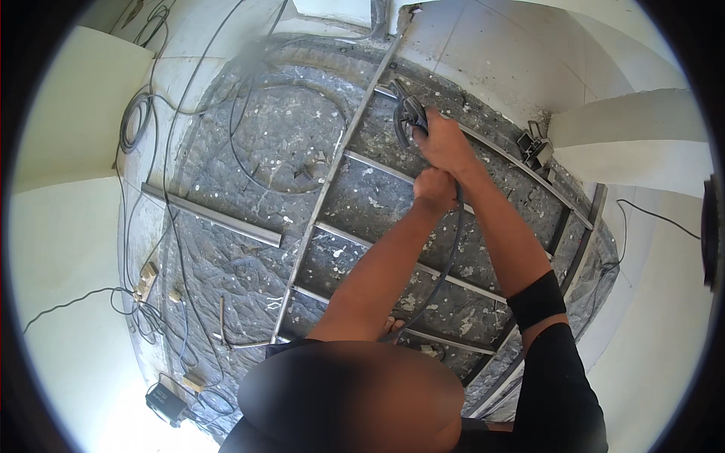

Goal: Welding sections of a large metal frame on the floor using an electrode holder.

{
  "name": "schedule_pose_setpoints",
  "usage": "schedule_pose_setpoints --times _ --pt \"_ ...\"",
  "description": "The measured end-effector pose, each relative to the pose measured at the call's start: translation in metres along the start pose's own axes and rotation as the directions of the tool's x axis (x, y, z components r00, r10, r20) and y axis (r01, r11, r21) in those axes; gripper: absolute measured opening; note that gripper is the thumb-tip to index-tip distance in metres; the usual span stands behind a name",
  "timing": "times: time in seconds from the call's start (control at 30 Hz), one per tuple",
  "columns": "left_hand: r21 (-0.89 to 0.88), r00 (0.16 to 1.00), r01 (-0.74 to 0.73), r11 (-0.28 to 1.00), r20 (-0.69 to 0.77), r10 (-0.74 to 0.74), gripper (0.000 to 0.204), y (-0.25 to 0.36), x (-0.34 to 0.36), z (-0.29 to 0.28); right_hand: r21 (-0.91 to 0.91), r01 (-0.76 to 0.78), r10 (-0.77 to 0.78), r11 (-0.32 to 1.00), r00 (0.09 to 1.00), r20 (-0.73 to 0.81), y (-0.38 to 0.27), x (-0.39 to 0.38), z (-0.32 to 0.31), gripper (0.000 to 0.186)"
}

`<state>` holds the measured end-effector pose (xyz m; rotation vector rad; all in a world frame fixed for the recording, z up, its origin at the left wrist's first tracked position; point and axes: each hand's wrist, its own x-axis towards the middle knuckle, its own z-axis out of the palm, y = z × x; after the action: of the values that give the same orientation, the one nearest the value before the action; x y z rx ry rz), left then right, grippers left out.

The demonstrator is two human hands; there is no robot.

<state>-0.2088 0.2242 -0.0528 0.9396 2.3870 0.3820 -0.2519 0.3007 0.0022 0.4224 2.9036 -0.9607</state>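
My right hand (445, 143) is closed around a black welding electrode holder (408, 108) above the far end of a metal frame (321, 200). The holder's tip lies close to the frame's long left bar and a crossbar. A dark cable (451, 257) runs from my hands back toward my body. Just below the right wrist, my left hand (436, 189) is closed in a fist beside a crossbar and the cable. What its fingers hold is hidden. The ladder-like frame lies on a grey, paint-spotted floor sheet (283, 136).
A loose metal bar (215, 215) lies left of the frame. Coiled cable (137, 121) and tangled wires run along the left side, near a dark box (166, 404). A black metal object (534, 145) stands by the right wall. A bare foot (393, 325) shows near the frame.
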Motion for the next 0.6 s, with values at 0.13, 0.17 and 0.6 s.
schedule_pose_setpoints --times 0.13,0.17,0.6 --pt "0.041 1.0 -0.009 0.999 0.001 0.009 0.029 -0.001 -0.0007 0.0007 0.012 0.001 -0.001 1.0 0.999 0.035 -0.0018 0.0027 0.003 0.037" --pt "0.042 1.0 -0.015 0.999 -0.017 0.016 0.029 -0.0006 -0.0005 0.0018 0.014 0.0 0.0 1.0 0.999 0.035 -0.0008 0.0037 0.0032 0.037" --pt "-0.164 0.983 -0.037 0.986 -0.184 0.007 0.017 -0.005 -0.0039 0.0037 0.033 0.029 -0.029 0.999 1.0 0.0 0.0015 0.0064 0.0115 0.034"
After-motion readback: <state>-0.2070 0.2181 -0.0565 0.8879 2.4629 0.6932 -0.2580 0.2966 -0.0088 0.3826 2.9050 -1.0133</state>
